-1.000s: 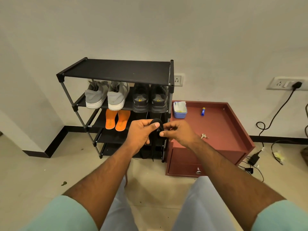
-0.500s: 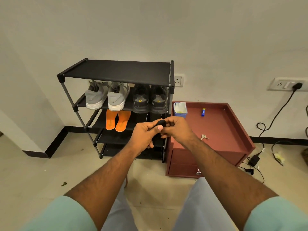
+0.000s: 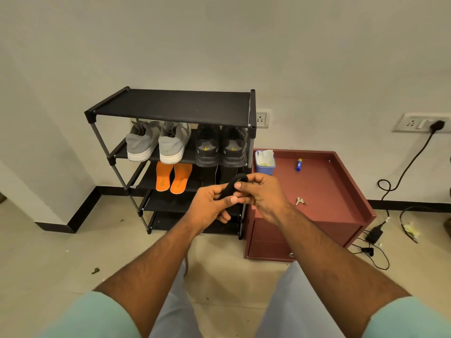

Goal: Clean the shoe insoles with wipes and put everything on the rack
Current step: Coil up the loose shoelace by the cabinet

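Hands meet in front of the rack [image 3: 170, 104], level with its lower shelves. Left hand [image 3: 210, 203] grips a black insole [image 3: 231, 185] from below, thumb pressed on its face; right hand [image 3: 262, 191] pinches the upper curved end, thumb on top. Both are closed round the same piece — neither is free. No wipe is visible in either hand; one hidden in the right palm cannot be ruled out.

Insole judged light, thin and floppy: it arches over between the two grips rather than lying flat. Likely foam with a fabric face, so not slippery and not fragile, but it would buckle under a one-handed wipe. Best hold — one hand clamped at the heel end, the other backing the face being rubbed.

Outward: orange insoles [image 3: 173, 177] lie on the rack's third shelf, grey sneakers [image 3: 157, 141] and black shoes [image 3: 219, 146] on the shelf above them. Just right of the rack, a red cabinet [image 3: 327, 191] carries a blue wipes tub [image 3: 264, 160] at the corner nearest the rack, plus keys [image 3: 300, 201] and a small blue tube [image 3: 298, 164].
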Motion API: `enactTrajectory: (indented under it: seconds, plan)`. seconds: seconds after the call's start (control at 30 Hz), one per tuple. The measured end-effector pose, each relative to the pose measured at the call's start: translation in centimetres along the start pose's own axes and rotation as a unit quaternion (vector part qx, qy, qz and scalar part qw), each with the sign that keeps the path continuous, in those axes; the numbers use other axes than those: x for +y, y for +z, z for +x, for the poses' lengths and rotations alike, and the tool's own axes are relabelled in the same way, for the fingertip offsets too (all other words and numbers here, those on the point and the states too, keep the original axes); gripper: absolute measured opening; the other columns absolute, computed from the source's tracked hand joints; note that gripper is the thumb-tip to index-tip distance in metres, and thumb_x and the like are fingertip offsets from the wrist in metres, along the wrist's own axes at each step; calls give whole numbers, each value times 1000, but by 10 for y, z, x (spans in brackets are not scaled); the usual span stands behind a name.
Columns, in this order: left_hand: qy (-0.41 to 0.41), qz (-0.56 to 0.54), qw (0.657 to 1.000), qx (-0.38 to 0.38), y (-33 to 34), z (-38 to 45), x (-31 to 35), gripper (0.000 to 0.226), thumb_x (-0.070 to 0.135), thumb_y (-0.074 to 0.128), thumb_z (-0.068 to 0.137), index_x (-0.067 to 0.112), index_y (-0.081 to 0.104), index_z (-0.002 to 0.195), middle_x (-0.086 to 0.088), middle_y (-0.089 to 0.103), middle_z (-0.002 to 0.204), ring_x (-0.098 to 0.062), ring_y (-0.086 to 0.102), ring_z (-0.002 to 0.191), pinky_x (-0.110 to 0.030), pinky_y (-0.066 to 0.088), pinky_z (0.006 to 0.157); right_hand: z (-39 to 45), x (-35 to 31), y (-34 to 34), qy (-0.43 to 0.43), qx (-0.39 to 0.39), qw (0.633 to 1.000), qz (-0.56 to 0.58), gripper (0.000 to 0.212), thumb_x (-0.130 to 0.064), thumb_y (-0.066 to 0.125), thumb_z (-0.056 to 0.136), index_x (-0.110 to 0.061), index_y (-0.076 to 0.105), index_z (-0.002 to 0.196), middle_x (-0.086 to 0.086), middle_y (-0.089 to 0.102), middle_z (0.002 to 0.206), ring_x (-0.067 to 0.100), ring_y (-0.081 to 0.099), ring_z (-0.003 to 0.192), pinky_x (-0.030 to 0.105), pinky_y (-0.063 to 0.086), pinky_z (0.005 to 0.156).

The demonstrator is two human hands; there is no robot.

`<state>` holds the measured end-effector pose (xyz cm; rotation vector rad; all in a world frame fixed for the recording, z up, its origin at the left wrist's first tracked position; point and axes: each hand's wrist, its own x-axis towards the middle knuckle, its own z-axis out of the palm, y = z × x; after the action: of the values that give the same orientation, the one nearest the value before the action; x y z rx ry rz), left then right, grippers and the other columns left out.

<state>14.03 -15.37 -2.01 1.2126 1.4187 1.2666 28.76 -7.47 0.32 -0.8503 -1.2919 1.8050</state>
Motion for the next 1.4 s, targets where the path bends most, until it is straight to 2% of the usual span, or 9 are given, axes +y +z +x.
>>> enactTrajectory:
  seconds: [0.17, 0.27, 0.4, 0.47, 0.6, 0.8, 1.03, 1.17, 1.4]
  plan:
    - [-16, 22, 1000, -9, -1, 0, -1, 19, 10, 73, 86, 10, 71, 105, -6, 72, 72, -13, 63, 51, -21, 52, 47, -2, 1, -4, 13, -8, 999, -32, 21, 0, 72, 78, 3, 65, 97, 20, 69, 85, 22, 69, 69, 26, 58, 60]
    - [-24, 120, 992, -11, -5, 3, 1, 11, 12, 73, 88, 15, 72, 99, -2, 65, 61, -9, 54, 43, -19, 44, 43, -2, -1, -14, -9, -13, 984, -178, 34, -3, 77, 73, -8, 65, 105, 12, 67, 96, 19, 66, 79, 24, 56, 64]
    - [-39, 245, 968, -30, -8, 11, 9, 19, 13, 73, 87, 19, 67, 105, 0, 64, 74, -8, 52, 48, -22, 43, 45, -1, -18, -22, -179, -80, 810, -553, 58, -18, 79, 74, -24, 56, 127, -9, 56, 119, 5, 50, 107, 10, 38, 85]
    - [-38, 279, 958, -49, -6, 14, 15, 39, 9, 74, 85, 21, 53, 115, -4, 65, 91, -8, 57, 60, -16, 42, 46, -1, -22, -14, -206, -160, 732, -630, 50, -18, 75, 77, -21, 58, 124, -6, 58, 119, 7, 50, 108, 20, 42, 92]
    - [-33, 273, 958, -77, -1, 16, 27, 52, 0, 74, 81, 16, 37, 113, -9, 65, 87, -5, 60, 55, -12, 41, 45, 4, -24, -4, -107, -196, 675, -703, 26, -24, 72, 80, -19, 63, 104, -2, 63, 94, 14, 58, 87, 39, 51, 83]
    - [-61, 255, 963, -59, -18, 14, 21, 30, 10, 80, 78, 16, 60, 99, -3, 70, 83, -6, 62, 56, -16, 43, 51, 3, -38, -12, -46, -154, 786, -597, 17, -16, 74, 79, -11, 72, 94, 4, 67, 85, 12, 62, 69, 14, 50, 55]
    - [-14, 146, 989, -33, -13, 8, 17, 23, 3, 77, 80, 12, 71, 100, -2, 76, 86, -13, 73, 85, -30, 56, 83, 3, -8, -27, -12, -130, 858, -497, 19, -22, 80, 73, -17, 73, 90, 2, 70, 83, 16, 67, 80, 40, 56, 80]
    - [12, 170, 984, -54, -9, 11, 31, 21, 8, 79, 80, 14, 73, 99, 2, 76, 84, -8, 73, 82, -19, 53, 73, -6, 5, -23, -8, -149, 938, -313, 36, -10, 80, 72, -15, 69, 106, 7, 70, 98, 17, 67, 92, 32, 53, 85]
    - [20, 172, 984, -48, 12, 17, 48, 19, 11, 80, 79, 15, 72, 96, -1, 74, 80, -7, 70, 70, -18, 53, 63, -14, 30, 3, -12, -119, 988, -98, 34, 6, 72, 74, -3, 65, 105, 18, 68, 104, 24, 66, 100, 33, 52, 91]
